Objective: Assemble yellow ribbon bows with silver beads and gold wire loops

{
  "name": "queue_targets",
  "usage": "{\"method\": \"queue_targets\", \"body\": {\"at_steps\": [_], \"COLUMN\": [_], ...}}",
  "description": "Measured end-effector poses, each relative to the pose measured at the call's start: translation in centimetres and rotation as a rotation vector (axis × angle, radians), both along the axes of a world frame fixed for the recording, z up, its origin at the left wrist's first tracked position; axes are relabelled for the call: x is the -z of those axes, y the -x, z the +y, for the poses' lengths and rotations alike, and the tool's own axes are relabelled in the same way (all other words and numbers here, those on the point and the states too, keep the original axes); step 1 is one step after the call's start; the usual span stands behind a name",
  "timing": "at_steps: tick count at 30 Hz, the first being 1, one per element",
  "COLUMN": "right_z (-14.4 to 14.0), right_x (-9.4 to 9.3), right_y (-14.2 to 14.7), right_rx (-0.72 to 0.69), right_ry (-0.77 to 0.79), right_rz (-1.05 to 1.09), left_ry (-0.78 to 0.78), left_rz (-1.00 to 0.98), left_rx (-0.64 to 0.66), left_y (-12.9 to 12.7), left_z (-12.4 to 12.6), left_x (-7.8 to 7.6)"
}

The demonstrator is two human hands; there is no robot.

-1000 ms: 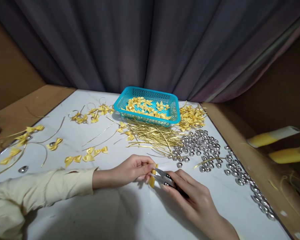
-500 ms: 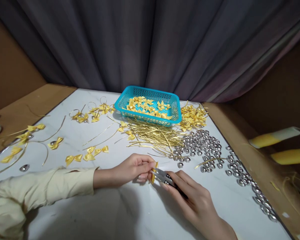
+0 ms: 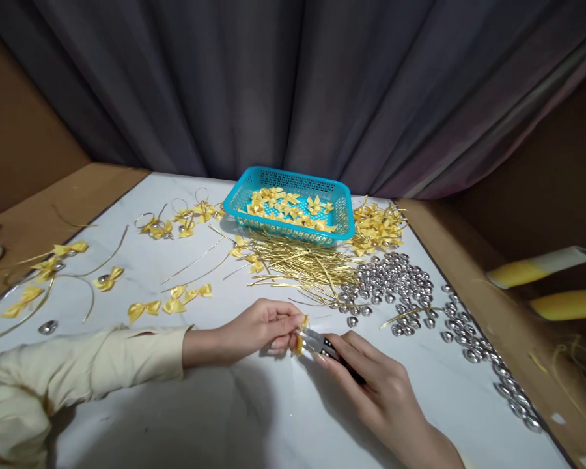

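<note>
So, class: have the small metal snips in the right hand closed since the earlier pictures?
Yes: the small metal snips have closed on the yellow ribbon bow.

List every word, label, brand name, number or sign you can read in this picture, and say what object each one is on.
None can be read.
The snips held in the right hand carry small light marks on the dark handle, too small and blurred to tell whether they are letters.
The yellow bow in the left hand, the blue basket and the silver beads show no print.
</note>
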State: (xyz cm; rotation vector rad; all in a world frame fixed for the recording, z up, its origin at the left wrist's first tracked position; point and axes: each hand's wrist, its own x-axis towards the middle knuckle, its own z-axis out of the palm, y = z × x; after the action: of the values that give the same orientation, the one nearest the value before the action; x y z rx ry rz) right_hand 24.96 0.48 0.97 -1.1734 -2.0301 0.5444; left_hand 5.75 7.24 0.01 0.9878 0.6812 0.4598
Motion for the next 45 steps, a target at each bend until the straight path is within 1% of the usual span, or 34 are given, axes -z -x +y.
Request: {"method": "queue_targets", "body": {"at_steps": [6, 11, 13, 20, 29, 35, 40, 45], "right_z": [0.13, 0.1, 0.03, 0.18, 0.13, 0.07, -0.07, 0.03], "right_x": [-0.36, -0.06, 0.07, -0.04, -0.33, -0.22, -0.06, -0.33], "right_y": [0.12, -0.01, -0.05, -0.29, -0.25, -0.05, -0.08, -0.05], "right_rx": [-0.004, -0.011, -0.012, -0.016, -0.023, -0.008, 0.0, 0.0], "right_ry": [-0.067, -0.099, -0.092, 0.031, 0.05, 0.017, 0.018, -0.004], "right_rz": [-0.026, -0.039, -0.027, 0.037, 0.012, 0.003, -0.002, -0.001], "left_ry": [-0.018, -0.043, -0.06, -0.111, -0.14, -0.121, -0.139, -0.143], "left_rz": [0.004, 0.015, 0.02, 0.049, 0.072, 0.039, 0.048, 0.055], "left_rx": [-0.001, 0.004, 0.01, 0.024, 0.051, 0.048, 0.048, 0.057], "left_y": [0.08, 0.12, 0.11, 0.24, 0.2, 0.29, 0.3, 0.2], "left_z": [-0.01, 0.13, 0.17, 0.02, 0.11, 0.07, 0.15, 0.16], "left_x": [0.33, 0.07, -0.02, 0.22, 0.15, 0.39, 0.61, 0.53]}}
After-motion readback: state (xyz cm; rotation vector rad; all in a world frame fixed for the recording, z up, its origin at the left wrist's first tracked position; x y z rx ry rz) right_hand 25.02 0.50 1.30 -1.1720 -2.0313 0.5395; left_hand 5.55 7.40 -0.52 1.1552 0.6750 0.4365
